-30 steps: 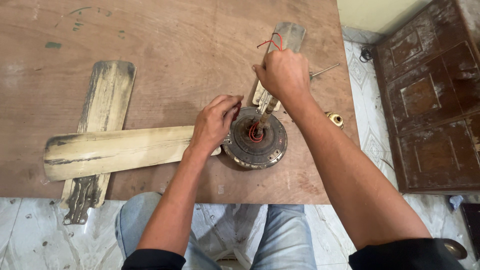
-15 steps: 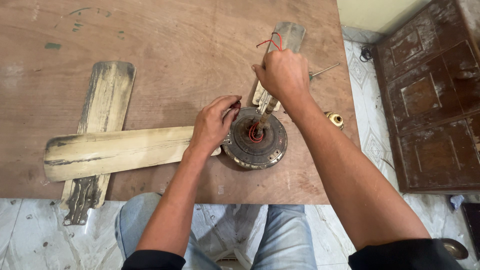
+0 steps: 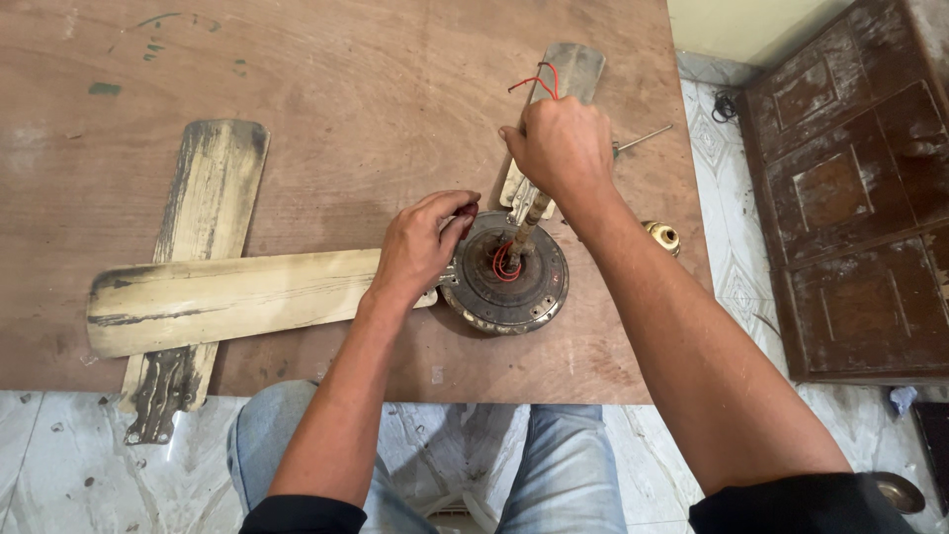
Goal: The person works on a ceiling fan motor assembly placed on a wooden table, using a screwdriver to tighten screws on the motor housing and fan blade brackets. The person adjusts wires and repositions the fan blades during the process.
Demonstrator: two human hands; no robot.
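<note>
Ceiling fan motor housing (image 3: 506, 287) sits flat on the wooden table (image 3: 326, 89), near the front edge, between both hands. Right hand (image 3: 561, 148) is clenched around the top of the fan's downrod (image 3: 524, 225), which rises tilted from the motor's centre; red wires (image 3: 539, 81) stick out above the fist, more red wire (image 3: 504, 262) loops at the rod's base. Left hand (image 3: 420, 247) rests at the motor's left rim, fingers pinched together on something small and dark red; can't tell what it is.

One pale, worn fan blade (image 3: 237, 297) runs left from the motor, passing under the left hand. A second blade (image 3: 198, 267) lies crosswise beneath it, its bracket end overhanging the table's front edge. A third blade (image 3: 559, 89) points away behind the right hand.

Small brass part (image 3: 660, 235) lies on the table just right of the right forearm. Thin metal rod (image 3: 643, 138) near the right edge. No containers in view. Dark wooden door panel (image 3: 850, 198) lies on the tiled floor to the right.
</note>
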